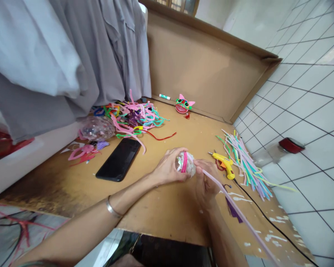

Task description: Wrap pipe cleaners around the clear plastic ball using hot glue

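The left hand [168,168] closes its grip around a small clear ball [187,165] with a pink pipe cleaner [184,162] wrapped over it, held just above the cardboard counter [161,211]. The right hand [205,183] meets the ball from the other side, its fingers pinched shut on a long pale pink pipe cleaner [233,205] that trails away from the grip toward the person. Just beyond the right hand lies a yellow glue gun [225,163], its black cord [267,218] running back past the wrist, with a sheaf of loose pipe cleaners [246,163] beside it. A black phone [119,158] lies near the left hand, and further off sits a tangled heap of coloured pipe cleaners [133,115].
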